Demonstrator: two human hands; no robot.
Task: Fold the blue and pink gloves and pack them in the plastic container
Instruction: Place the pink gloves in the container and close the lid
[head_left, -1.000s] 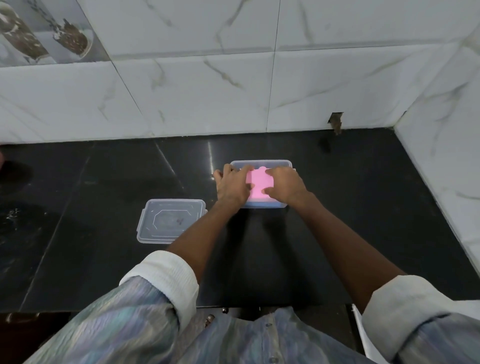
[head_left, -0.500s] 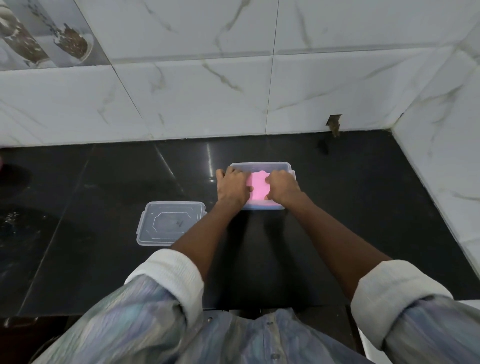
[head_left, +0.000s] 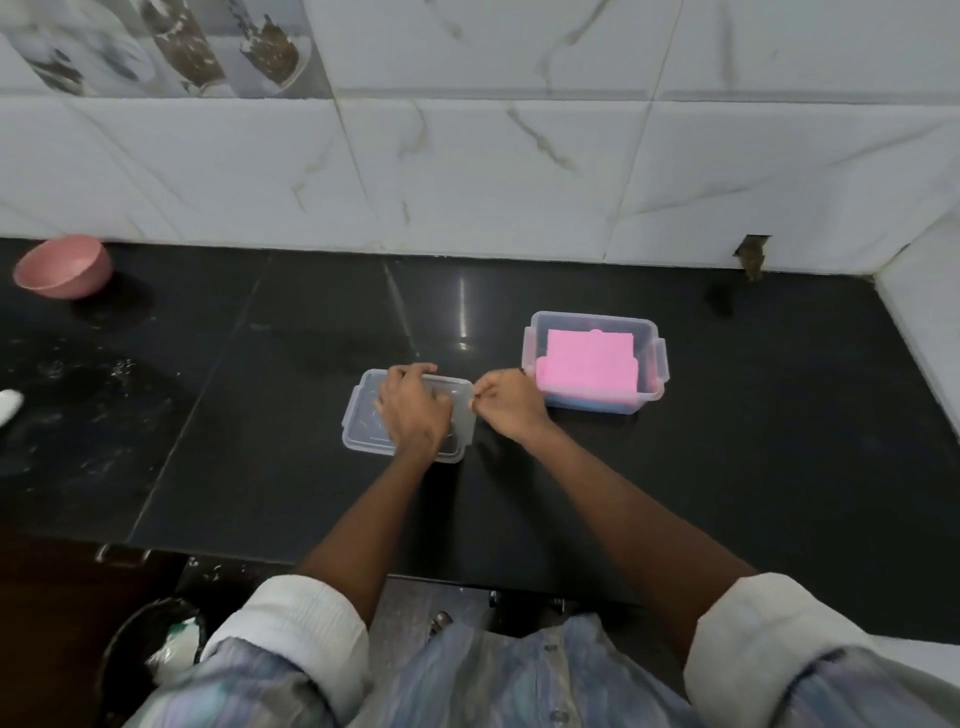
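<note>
The clear plastic container (head_left: 655, 364) stands on the black counter, right of centre. Inside it the folded pink glove (head_left: 589, 366) lies on top, with a strip of the blue glove (head_left: 587, 405) showing beneath through the front wall. The clear lid (head_left: 361, 423) lies flat to the container's left. My left hand (head_left: 413, 410) rests on the lid with curled fingers at its far edge. My right hand (head_left: 506, 402) pinches the lid's right-hand edge, just left of the container.
A pink bowl (head_left: 65, 265) sits at the far left by the tiled wall (head_left: 467, 171). A white object (head_left: 8, 408) pokes in at the left edge. The counter's front edge (head_left: 260, 553) runs below my forearms, with a dark bin (head_left: 150, 654) under it.
Both hands left the container and the pink glove and moved left onto the lid. The camera view shifted left, bringing the pink bowl into sight.
</note>
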